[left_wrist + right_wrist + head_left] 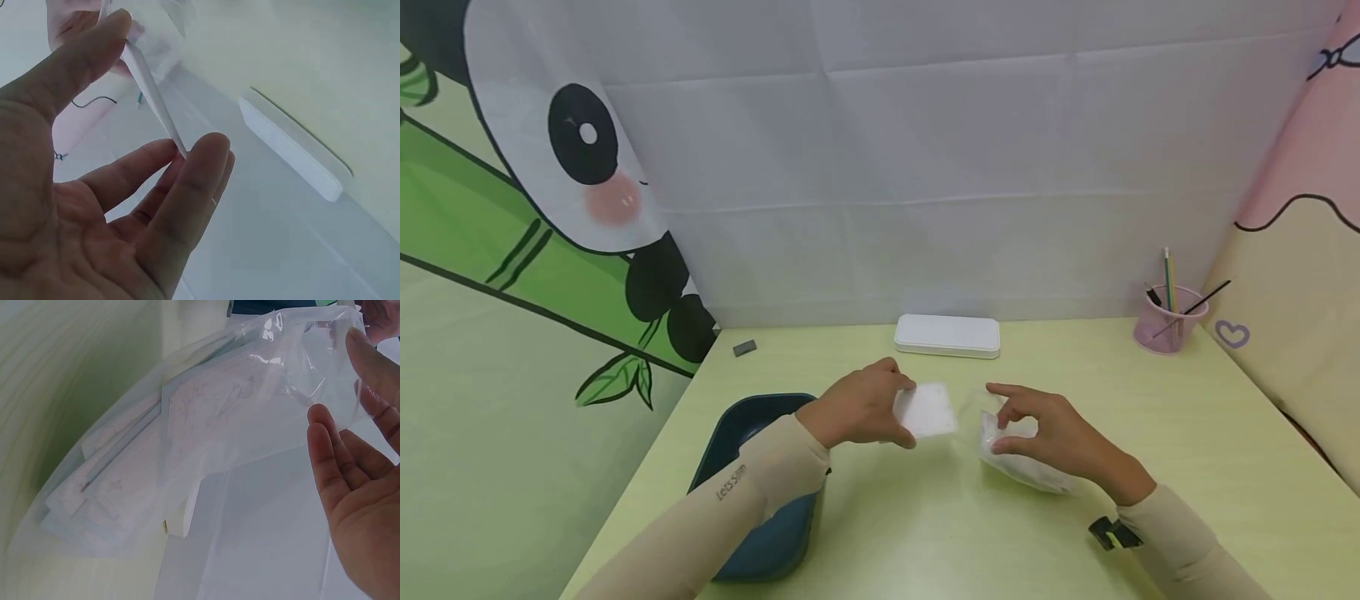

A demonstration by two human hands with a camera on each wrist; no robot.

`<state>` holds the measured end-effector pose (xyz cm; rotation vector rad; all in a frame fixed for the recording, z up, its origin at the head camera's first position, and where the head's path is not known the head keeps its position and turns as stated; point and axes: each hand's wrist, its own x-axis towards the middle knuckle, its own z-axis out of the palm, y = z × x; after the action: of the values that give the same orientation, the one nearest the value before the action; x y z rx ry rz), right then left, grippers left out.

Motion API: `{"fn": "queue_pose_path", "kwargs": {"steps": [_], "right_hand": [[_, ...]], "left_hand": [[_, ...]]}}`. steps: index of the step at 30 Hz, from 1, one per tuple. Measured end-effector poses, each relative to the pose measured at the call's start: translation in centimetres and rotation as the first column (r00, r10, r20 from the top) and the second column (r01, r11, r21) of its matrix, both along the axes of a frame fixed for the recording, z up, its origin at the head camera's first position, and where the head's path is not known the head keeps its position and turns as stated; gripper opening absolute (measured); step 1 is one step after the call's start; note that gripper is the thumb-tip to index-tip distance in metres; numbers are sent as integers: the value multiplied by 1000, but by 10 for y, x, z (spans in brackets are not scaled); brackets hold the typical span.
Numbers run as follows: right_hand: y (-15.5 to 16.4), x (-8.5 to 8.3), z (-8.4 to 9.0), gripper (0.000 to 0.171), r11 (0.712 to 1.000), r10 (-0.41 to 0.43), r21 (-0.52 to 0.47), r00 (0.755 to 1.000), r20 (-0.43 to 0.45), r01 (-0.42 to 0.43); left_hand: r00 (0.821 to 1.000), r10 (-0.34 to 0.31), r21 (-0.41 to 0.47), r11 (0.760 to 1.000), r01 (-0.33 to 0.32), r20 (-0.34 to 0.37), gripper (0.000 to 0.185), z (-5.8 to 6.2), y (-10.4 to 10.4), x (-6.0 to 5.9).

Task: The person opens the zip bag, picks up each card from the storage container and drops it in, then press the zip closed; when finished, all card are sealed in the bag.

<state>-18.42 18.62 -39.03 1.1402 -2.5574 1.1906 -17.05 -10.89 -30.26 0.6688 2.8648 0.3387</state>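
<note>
Two hands work just above the middle of the pale green bench (1150, 417). The left hand (857, 408) pinches a thin white square pad (927, 411) between thumb and fingertips; the left wrist view shows the pad edge-on, held at its two ends with the palm relaxed behind it. Just beside it, the right hand (1048, 433) grips the mouth of a clear plastic bag (1026, 467), thumb and forefinger holding the film. The bag lies against the bench under that hand, and the right wrist view shows more flat white pads (125, 481) stacked loosely inside it. The pad and the bag's opening are near each other but apart.

A dark blue bin (752, 433) sits under the left forearm. Farther back lie a white rectangular case (947, 336), a small grey eraser (744, 348) and a pink pen cup (1167, 321) with pencils.
</note>
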Motion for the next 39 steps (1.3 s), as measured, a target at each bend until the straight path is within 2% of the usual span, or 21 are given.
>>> {"fn": "queue_pose_path", "kwargs": {"steps": [7,11,16,19,22,25,28,29,33,36,39], "right_hand": [[-3,-1,2,23,1000,8,-4,1000,-3,-8],[-4,-1,1,23,1000,10,-10,1000,4,-9],[-5,0,1,24,1000,11,-10,1000,21,-11],[-8,0,2,25,1000,21,-10,1000,18,-20],[-10,0,3,26,999,33,-16,999,15,-33],[-11,-1,3,27,999,39,-18,999,5,-39],[-11,-2,3,30,999,34,-20,999,-8,-34],[-11,-2,3,30,999,30,-21,999,-11,-31],[-9,-2,4,49,1000,14,-14,1000,-10,-15],[-6,-2,4,51,1000,1,-10,1000,-6,-1],[-2,-2,3,48,1000,-6,-20,1000,-12,6]], "left_hand": [[999,-31,-67,997,30,-11,67,-6,26,-3],[999,-45,-101,994,44,-11,57,-11,33,-4],[998,-59,-150,987,56,-18,53,-11,39,-6],[998,-59,-149,987,57,-4,52,-11,43,-7],[998,-67,-128,989,69,17,43,-10,48,-8],[996,-88,-100,991,90,23,33,-11,51,-10],[993,-119,-74,990,120,12,31,-12,54,-11],[991,-136,-68,988,136,3,32,-13,55,-11],[974,-221,-93,972,216,-43,44,-16,53,-9],[956,-283,-98,956,276,-72,56,-20,44,-8],[941,-329,-35,944,327,-82,61,-23,31,-8]]}}
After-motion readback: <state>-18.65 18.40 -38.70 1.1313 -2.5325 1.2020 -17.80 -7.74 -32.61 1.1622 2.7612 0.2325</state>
